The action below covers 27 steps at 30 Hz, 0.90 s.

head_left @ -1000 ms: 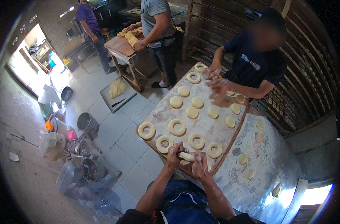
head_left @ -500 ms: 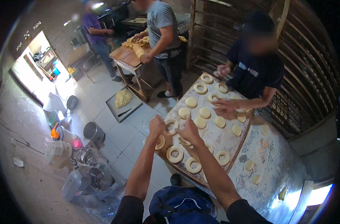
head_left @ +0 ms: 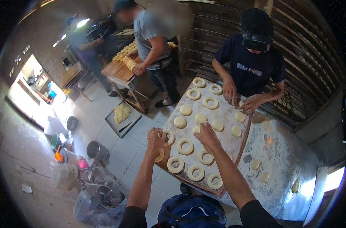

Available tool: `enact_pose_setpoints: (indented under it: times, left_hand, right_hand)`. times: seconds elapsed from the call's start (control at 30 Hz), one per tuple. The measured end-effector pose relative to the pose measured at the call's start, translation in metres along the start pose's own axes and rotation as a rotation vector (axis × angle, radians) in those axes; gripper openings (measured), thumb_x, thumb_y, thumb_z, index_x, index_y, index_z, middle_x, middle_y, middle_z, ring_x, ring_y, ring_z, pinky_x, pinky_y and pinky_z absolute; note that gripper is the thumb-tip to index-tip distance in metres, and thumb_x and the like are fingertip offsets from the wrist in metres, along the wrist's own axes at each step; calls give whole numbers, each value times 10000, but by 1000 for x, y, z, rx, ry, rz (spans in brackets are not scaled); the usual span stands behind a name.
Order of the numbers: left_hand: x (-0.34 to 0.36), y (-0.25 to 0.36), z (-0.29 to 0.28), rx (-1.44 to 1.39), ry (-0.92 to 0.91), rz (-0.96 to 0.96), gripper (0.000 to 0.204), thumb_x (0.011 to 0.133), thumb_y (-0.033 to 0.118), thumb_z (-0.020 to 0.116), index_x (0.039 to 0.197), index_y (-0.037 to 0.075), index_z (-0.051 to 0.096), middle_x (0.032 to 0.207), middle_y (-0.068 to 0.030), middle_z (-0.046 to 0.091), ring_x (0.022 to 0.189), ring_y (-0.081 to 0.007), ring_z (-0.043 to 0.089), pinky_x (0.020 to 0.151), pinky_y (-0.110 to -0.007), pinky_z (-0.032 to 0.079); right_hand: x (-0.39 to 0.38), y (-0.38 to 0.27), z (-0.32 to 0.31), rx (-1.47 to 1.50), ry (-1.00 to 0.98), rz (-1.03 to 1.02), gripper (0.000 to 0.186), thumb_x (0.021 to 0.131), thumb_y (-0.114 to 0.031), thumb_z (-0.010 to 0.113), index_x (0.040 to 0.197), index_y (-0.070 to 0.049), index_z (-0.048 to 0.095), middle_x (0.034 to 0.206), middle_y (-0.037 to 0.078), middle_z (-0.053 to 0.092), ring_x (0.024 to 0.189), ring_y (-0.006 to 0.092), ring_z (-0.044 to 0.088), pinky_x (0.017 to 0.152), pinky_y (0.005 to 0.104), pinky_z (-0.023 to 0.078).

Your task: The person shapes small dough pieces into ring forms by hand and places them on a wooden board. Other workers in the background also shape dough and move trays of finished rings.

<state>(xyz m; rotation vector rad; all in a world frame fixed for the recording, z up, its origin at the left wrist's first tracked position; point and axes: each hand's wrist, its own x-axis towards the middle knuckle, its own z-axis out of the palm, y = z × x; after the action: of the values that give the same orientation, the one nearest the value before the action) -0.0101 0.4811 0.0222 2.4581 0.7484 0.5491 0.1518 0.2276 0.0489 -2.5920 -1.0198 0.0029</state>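
Flour-dusted and grey, our counter (head_left: pixel 283 159) runs along the right, with a wooden board (head_left: pixel 233 142) laid across its near corner, covered in dough pieces. We reach over this board with both arms from the lower edge.

Our left hand (head_left: pixel 155 138) sits at the board's left edge with its fingers curled around a dough ring (head_left: pixel 168 136), so this grip is clenched on the ring, which lies partly under the fingers and still on the board. Another ring (head_left: pixel 159 155) pokes out just below that hand, at the board's rim. Our right hand (head_left: pixel 207 135) is near the middle of the board, palm down, fingers bent over a flat round of dough (head_left: pixel 196 130); we cannot tell whether this grip is closed on it or only pressing it. Between our two hands lies a finished ring (head_left: pixel 184 146), and more rings sit in a row nearer us, such as one (head_left: pixel 196 173) close to our right forearm.

Flat dough discs (head_left: pixel 217 125) fill the centre of the board beyond our right hand. Across the board a person in a dark shirt (head_left: pixel 250 68) works with both hands at the far corner. Further left, a person in a grey shirt (head_left: pixel 154 34) stands at a wooden table (head_left: pixel 117 70) stacked with dough. A metal tray (head_left: pixel 123 119) with a lump of dough lies on the tiled floor (head_left: pixel 116 146).
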Motion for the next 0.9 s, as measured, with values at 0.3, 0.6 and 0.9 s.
enact_pose_setpoints:
  times: [0.3,0.6,0.9]
  left_hand:
    - [85,17,99,375,84,300,399,793,426,804,936,76,678,938,-130,680,942,-343,640,847,-474,509]
    - [-87,251,101,-665,-565,282,450,808,93,827,1176,38,575,1022,-122,627,976,-252,647,860,-402,527]
    - [-326,418,202,-331,-484,732,479,882,192,795,1253,7,555,1100,-162,683,1038,-284,682,846,-399,549]
  right_hand:
    - [-113,34,-57,873,266,308,424,783,-160,860,1158,-59,691,1000,130,746,905,186,693,813,346,562]
    - [-413,214,-135,427,237,921,299,768,-187,848,1016,-49,755,946,177,757,875,341,733,774,434,559]
    - [-480,283,-126,193,291,811,294,671,-201,861,864,-69,682,829,127,700,728,357,666,689,424,533]
